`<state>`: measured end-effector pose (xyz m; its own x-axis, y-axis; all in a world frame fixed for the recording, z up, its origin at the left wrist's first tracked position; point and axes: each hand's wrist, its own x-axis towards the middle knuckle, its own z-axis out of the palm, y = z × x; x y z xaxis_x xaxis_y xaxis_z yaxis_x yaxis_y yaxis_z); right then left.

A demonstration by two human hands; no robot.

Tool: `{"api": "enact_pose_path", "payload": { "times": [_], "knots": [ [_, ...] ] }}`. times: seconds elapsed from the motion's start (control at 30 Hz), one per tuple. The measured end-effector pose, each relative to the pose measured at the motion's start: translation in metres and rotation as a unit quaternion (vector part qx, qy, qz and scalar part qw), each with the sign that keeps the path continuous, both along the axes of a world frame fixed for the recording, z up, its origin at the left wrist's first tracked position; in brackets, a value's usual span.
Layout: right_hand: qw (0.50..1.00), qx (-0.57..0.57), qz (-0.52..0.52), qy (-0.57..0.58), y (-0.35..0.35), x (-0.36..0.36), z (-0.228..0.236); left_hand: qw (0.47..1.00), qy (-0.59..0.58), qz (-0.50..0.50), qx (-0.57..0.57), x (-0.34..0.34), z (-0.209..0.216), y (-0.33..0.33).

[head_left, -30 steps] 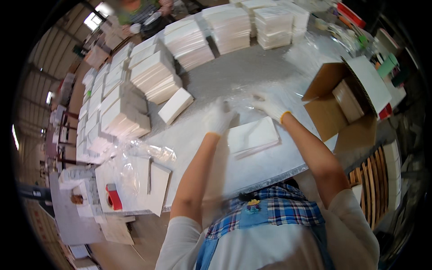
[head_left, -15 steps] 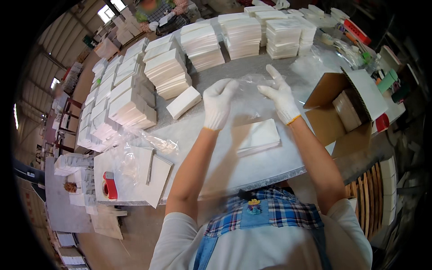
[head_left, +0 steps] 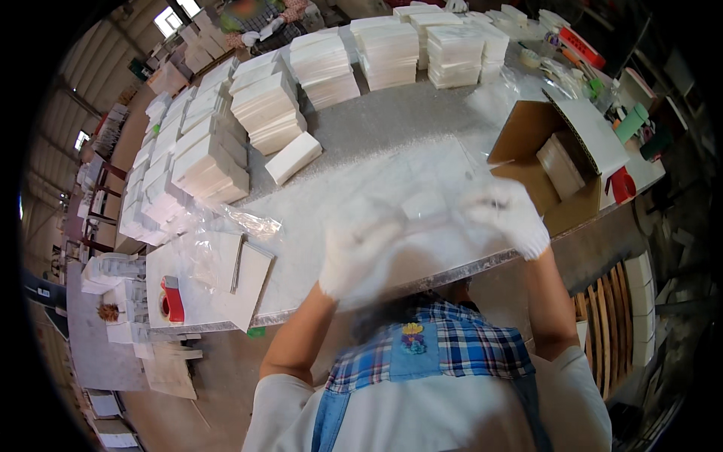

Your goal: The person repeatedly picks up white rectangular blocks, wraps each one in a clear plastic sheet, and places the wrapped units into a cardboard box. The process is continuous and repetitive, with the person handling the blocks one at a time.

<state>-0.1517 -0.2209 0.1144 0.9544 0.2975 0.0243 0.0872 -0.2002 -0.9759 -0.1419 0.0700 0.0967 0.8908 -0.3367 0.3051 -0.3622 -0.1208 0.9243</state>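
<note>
Both my hands wear white knit gloves and are blurred by motion, low over the near part of the grey-white table (head_left: 316,192). My left hand (head_left: 360,245) has its fingers curled in, and my right hand (head_left: 512,215) is closed too. Between them stretches a clear plastic bag (head_left: 452,220), faint and smeared, with an edge gripped at each side. Under the film lies a small stack of white tiles (head_left: 423,205), partly hidden by the blur and the gloves.
Stacks of white tiles (head_left: 267,113) line the far and left sides, with one lone bundle (head_left: 294,158) before them. An open cardboard box (head_left: 520,132) holding a wrapped pack stands right. Left lie loose clear film (head_left: 248,218), flat white sheets (head_left: 252,279) and a red tape dispenser (head_left: 172,300). Another person (head_left: 263,26) works beyond.
Both hands have come down and toward me with the clear plastic bag, from above the table to over the tile stack. My right hand, open before, has closed.
</note>
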Motion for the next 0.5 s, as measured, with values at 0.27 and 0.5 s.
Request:
{"api": "enact_pose_path", "payload": {
  "times": [0.27,0.5],
  "knots": [
    [0.978,-0.187,0.088,0.006,0.007,-0.088,-0.058,0.907,-0.299,-0.103,0.278,-0.053,-0.060,0.009],
    [0.965,-0.260,0.030,0.024,0.029,-0.105,-0.133,0.848,-0.303,-0.141,0.411,-0.064,-0.120,0.018]
  ]
}}
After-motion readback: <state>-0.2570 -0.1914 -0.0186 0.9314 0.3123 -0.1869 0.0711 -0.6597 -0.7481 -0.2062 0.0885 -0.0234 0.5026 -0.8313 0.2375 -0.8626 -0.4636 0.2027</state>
